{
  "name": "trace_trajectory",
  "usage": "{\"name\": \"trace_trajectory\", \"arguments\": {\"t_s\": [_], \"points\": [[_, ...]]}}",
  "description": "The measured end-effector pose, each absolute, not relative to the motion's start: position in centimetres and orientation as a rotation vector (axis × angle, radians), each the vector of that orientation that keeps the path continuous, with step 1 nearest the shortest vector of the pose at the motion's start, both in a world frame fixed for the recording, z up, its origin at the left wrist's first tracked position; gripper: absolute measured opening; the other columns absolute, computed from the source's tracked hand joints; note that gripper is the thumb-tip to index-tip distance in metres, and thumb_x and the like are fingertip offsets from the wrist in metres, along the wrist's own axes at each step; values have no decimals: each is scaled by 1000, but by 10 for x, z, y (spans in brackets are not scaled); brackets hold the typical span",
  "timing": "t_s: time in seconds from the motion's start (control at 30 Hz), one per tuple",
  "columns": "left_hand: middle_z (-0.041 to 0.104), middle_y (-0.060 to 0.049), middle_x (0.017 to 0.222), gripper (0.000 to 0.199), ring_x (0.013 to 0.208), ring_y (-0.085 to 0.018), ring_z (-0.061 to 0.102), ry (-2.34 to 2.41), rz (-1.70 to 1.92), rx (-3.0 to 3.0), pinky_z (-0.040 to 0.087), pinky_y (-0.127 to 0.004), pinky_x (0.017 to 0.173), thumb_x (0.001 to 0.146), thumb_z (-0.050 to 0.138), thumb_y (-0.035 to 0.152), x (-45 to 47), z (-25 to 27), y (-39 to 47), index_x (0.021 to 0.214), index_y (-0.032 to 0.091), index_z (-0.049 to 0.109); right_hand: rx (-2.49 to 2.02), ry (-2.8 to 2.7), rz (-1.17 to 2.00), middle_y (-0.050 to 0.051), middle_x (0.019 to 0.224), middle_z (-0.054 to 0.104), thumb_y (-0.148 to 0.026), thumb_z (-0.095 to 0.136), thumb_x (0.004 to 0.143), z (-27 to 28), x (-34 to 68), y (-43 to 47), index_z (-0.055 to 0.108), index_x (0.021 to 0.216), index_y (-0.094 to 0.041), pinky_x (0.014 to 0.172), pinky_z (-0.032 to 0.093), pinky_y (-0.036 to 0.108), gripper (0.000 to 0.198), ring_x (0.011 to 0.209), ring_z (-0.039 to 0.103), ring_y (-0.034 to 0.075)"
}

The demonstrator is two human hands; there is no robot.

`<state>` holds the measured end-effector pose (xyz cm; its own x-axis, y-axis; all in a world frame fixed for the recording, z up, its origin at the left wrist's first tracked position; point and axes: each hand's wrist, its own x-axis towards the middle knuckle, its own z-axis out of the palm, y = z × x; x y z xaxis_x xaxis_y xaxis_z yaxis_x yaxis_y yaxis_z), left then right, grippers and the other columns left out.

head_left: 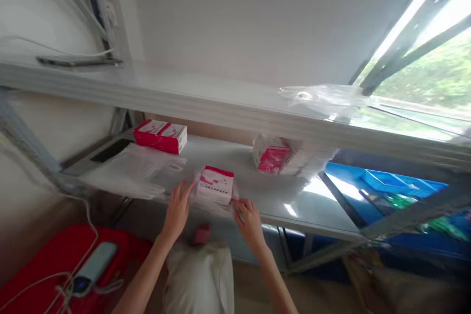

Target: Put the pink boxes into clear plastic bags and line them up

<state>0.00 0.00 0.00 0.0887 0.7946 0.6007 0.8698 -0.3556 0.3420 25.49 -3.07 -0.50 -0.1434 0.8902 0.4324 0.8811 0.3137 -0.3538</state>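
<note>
A white and pink-red carton (216, 184) lies on the lower grey shelf, inside a clear plastic bag (208, 206) whose film shows around its sides and front. My left hand (178, 210) is at the bag's left side, with fingertips and thumb on its edge. On the other side, my right hand (247, 217) pinches the film beside the carton's lower right corner. To the left lies a stack of flat clear bags (127, 169). Behind that stack are red and white cartons (160, 136) set side by side.
A bagged red carton (274, 158) sits to the right on the lower shelf. Above runs the upper shelf's edge (221, 110), bearing crumpled plastic (324, 94). A red stool-like surface (121, 240) holds a pale device (94, 267) with cables. Blue bins (401, 184) stand at right.
</note>
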Motion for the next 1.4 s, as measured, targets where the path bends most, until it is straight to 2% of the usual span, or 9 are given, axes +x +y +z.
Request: {"name": "trace_trajectory", "arguments": {"t_s": [0.1, 0.2, 0.4, 0.53, 0.63, 0.8, 0.97, 1.2, 1.4], "points": [[24, -9, 151, 70, 139, -28, 25, -1505, -979, -2312, 36, -47, 105, 79, 36, -5, 3, 3, -13, 141, 28, 35, -1541, -2005, -27, 10, 114, 56, -15, 50, 85, -12, 258, -49, 55, 124, -21, 85, 47, 42, 39, 100, 53, 24], [25, -3, 152, 73, 140, -26, 22, -1264, -762, -2438, 29, -49, 110, 78, 35, -6, 7, 9, -19, 140, 32, 35, -1559, -1934, -105, 11, 122, 52, -15, 48, 86, -3, 259, -54, 59, 120, -23, 86, 47, 44, 37, 104, 51, 25], [45, -8, 141, 58, 124, -23, 46, -1283, -769, -2429, 36, -43, 105, 79, 38, -1, 1, 6, -16, 130, 22, 50, -1438, -1835, -184, 13, 136, 41, -18, 45, 87, 55, 239, -15, 57, 122, -23, 97, 38, 50, 37, 122, 40, 28], [51, -11, 134, 51, 110, -23, 54, -1425, -827, -2424, 43, -40, 95, 76, 39, -1, -12, -10, -20, 119, 19, 58, -1396, -2240, 119, 13, 147, 30, -37, 60, 81, 79, 217, 31, 31, 143, -22, 106, 27, 49, 70, 134, 27, 28], [52, -11, 132, 53, 112, -23, 52, -1538, -855, -2463, 41, -41, 96, 75, 38, -2, -15, -18, -25, 121, 18, 56, -1503, -2500, 378, 16, 148, 28, -52, 70, 67, 80, 208, 57, 21, 147, -18, 110, 18, 49, 100, 137, 22, 32], [57, -10, 123, 55, 108, -22, 51, -1677, -974, -2497, 41, -38, 93, 77, 37, 0, -9, -6, -17, 128, 17, 47, -1572, -2633, 443, 18, 149, 25, -49, 80, 51, 79, 206, 73, 13, 149, -21, 108, 7, 59, 122, 137, 20, 37], [61, -11, 108, 37, 103, -23, 54, -1825, -824, -2514, 41, -36, 91, 85, 36, 7, -5, 21, 16, 118, 14, 52, -1432, -2640, 512, 18, 142, 37, -42, 83, 47, 84, 212, 82, 25, 146, -19, 109, 6, 57, 118, 131, 29, 39], [63, -11, 109, 28, 103, -20, 59, -1999, -635, -2682, 42, -29, 89, 88, 41, 12, 2, 28, 40, 110, 16, 57, -1006, -2210, 1105, 10, 129, 47, -36, 85, 46, 89, 240, 78, 44, 129, -21, 103, 33, 43, 94, 119, 45, 28], [62, -8, 109, 25, 96, -17, 61, -1974, -764, -2769, 43, -26, 86, 88, 45, 14, 8, 29, 36, 107, 20, 61, -642, -1794, 1358, 6, 130, 46, -31, 85, 49, 96, 250, 70, 45, 118, -27, 106, 28, 40, 80, 123, 42, 24]]}}
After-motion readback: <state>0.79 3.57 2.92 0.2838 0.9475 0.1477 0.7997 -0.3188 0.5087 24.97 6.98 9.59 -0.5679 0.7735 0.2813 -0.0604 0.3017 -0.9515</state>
